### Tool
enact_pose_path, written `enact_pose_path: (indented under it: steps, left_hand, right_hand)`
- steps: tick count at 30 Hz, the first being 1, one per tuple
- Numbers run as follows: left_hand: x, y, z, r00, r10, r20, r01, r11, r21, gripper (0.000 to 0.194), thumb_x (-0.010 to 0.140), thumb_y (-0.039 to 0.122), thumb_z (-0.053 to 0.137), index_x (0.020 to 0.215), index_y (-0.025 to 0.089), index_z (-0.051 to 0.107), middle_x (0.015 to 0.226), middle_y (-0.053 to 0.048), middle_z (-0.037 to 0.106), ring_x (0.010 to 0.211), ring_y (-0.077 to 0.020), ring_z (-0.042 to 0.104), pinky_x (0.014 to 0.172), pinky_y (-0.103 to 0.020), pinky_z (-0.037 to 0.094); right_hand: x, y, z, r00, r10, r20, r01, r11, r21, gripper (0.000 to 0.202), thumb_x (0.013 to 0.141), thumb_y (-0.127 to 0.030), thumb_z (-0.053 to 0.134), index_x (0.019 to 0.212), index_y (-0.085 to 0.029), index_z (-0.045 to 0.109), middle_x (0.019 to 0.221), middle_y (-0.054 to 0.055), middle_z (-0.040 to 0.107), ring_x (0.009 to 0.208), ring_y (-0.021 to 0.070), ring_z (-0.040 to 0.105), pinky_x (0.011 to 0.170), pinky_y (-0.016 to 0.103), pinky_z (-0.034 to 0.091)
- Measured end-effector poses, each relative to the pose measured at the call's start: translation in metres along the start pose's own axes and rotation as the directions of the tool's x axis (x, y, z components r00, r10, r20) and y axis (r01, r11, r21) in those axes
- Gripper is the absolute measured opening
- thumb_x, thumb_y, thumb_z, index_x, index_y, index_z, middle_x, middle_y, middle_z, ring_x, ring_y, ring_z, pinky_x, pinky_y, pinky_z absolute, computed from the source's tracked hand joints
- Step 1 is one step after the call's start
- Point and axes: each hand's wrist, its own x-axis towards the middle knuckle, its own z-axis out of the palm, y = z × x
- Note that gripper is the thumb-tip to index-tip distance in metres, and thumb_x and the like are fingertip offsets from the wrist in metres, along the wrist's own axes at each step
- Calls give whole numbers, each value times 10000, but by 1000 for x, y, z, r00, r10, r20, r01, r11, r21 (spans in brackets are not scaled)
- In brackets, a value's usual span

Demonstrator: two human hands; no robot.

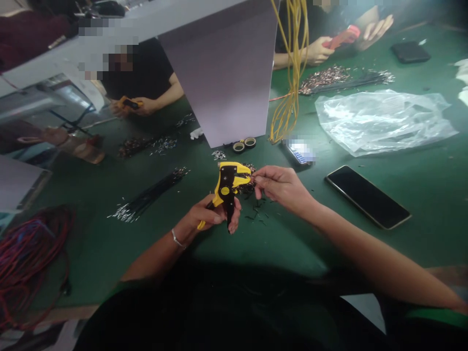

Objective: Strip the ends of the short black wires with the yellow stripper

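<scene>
My left hand [215, 214] is closed round the handles of a yellow and black wire stripper [225, 185], whose jaws face right. At the mouth of those jaws, my right hand [274, 184] pinches a thin dark wire [252, 177], mostly hidden by the fingertips. Behind and below the jaws lies a pile of short wires with coppery ends [249, 188], partly covered by the tool. Dark insulation scraps [260, 214] are scattered nearer to me. Left of the tool, a bundle of black wires [149, 195] with bare, shiny ends rests on the green table [226, 248].
A phone [367, 197], a lit device [300, 152] and a clear plastic bag [383, 119] lie to the right. Yellow cables [290, 73] hang beside a pale panel [226, 78]. Two tape rolls [244, 145] sit ahead; red cables [32, 253] lie left. Two co-workers hold tools opposite.
</scene>
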Motion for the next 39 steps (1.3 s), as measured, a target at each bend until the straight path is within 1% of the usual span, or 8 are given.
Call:
enact_pose_path:
  steps: [3, 10, 17, 22, 24, 28, 34, 39]
  left_hand:
    - [0, 1, 0, 1000, -17, 18, 17, 1000, 8, 489, 573, 244, 775, 1033, 104, 688, 774, -117, 687, 632, -230, 633, 616, -403, 527]
    - [1, 1, 0, 999, -31, -10, 32, 999, 26, 468, 555, 250, 802, 990, 117, 692, 764, -102, 686, 612, -224, 623, 610, -404, 539]
    - [-2, -2, -2, 1000, -11, -12, 11, 999, 46, 446, 599, 232, 799, 1011, 108, 682, 775, -105, 684, 634, -223, 635, 625, -400, 541]
    - [-2, -4, -3, 1000, -2, -13, 2, 998, 67, 430, 614, 237, 799, 1003, 101, 677, 767, -95, 680, 619, -213, 630, 607, -388, 542]
    - [-2, -4, -3, 1000, 2, -18, 0, 997, 75, 414, 622, 228, 797, 999, 105, 680, 770, -92, 679, 616, -206, 630, 604, -385, 544]
    - [-2, -5, -1, 999, 12, -39, -9, 997, 78, 367, 649, 213, 798, 978, 104, 677, 751, -84, 676, 590, -191, 628, 584, -373, 546]
    - [-2, -4, 6, 996, 30, -89, -22, 996, 81, 291, 683, 205, 805, 917, 95, 672, 661, -50, 655, 518, -163, 601, 522, -333, 533]
    - [-3, -6, 11, 986, 62, -152, -48, 994, 94, 242, 714, 187, 781, 899, 90, 659, 646, -40, 652, 488, -149, 591, 485, -314, 530]
  right_hand:
    - [0, 0, -2, 1000, -11, 16, 12, 998, -69, 165, 850, -281, 563, 785, -172, 669, 567, -7, 643, 473, 81, 394, 465, 257, 321]
    - [-1, -2, -3, 999, -30, 43, 37, 984, -174, 239, 879, -276, 531, 706, -175, 661, 581, 1, 633, 487, 84, 399, 479, 262, 332]
    - [-2, -5, -4, 997, -39, 62, 49, 981, -188, 273, 877, -279, 531, 648, -172, 635, 577, 2, 615, 476, 79, 391, 473, 251, 322]
    - [-2, -5, -4, 998, -39, 51, 49, 976, -214, 283, 875, -270, 544, 619, -181, 622, 514, -24, 538, 473, 79, 387, 478, 249, 313]
    - [-1, -5, -4, 998, -34, 54, 45, 974, -223, 286, 877, -252, 537, 612, -184, 618, 513, -24, 532, 479, 81, 391, 489, 255, 319]
    - [-1, -3, -3, 998, -27, 54, 38, 976, -215, 278, 880, -233, 531, 621, -183, 619, 552, -13, 565, 493, 83, 399, 503, 263, 324]
    - [0, 0, -3, 998, -24, 49, 34, 979, -202, 241, 881, -218, 518, 669, -173, 625, 583, -4, 607, 469, 69, 394, 482, 258, 326]
    - [2, 0, -3, 999, 10, 45, -5, 994, -111, 144, 864, -217, 544, 782, -167, 652, 597, -1, 657, 449, 68, 413, 452, 250, 336]
